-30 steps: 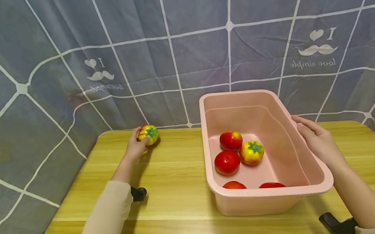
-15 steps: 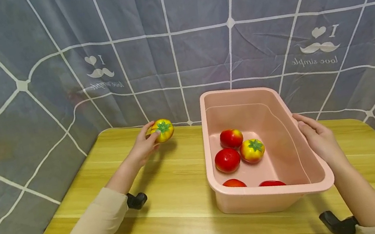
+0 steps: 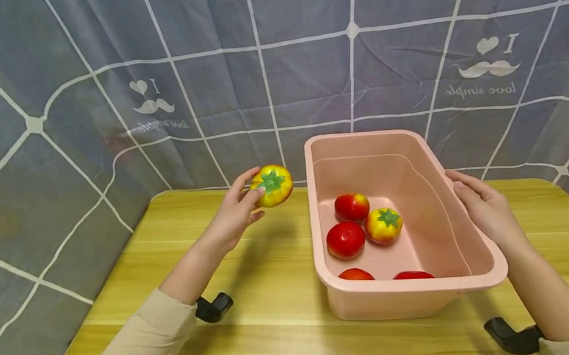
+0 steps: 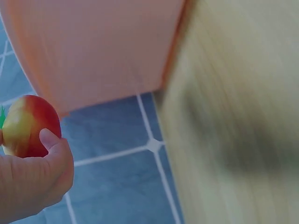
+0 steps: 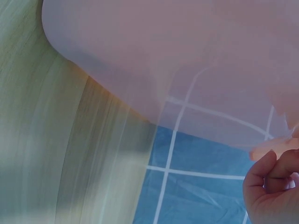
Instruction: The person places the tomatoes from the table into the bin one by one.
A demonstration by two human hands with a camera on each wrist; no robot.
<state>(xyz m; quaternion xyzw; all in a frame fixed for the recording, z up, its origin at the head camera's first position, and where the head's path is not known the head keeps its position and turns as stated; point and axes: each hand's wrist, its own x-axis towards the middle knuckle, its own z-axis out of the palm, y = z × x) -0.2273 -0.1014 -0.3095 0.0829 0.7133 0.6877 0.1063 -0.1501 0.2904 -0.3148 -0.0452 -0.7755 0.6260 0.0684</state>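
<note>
My left hand [image 3: 237, 212] pinches a yellow-and-red tomato with a green leafy top [image 3: 271, 185], held above the table to the left of the pink plastic bin [image 3: 390, 295]. In the left wrist view the tomato [image 4: 35, 126] shows its red side, with a finger curled against it. My right hand [image 3: 489, 214] grips the bin's right rim. The right wrist view shows curled fingers [image 5: 268, 179] at that edge. Inside the bin lie a similar yellow tomato [image 3: 384, 226] and several red ones, including a red tomato [image 3: 346, 240]. Its front wall partly hides two red ones.
The wooden table [image 3: 266, 352] runs back to a grey-blue curtain [image 3: 216, 89] with white lines, which also hangs along the left side. Black mounts, such as the left mount [image 3: 214, 308], are strapped at both wrists.
My left hand has lifted the tomato from the back left of the table and carried it right, towards the bin. The right hand has stayed at the rim.
</note>
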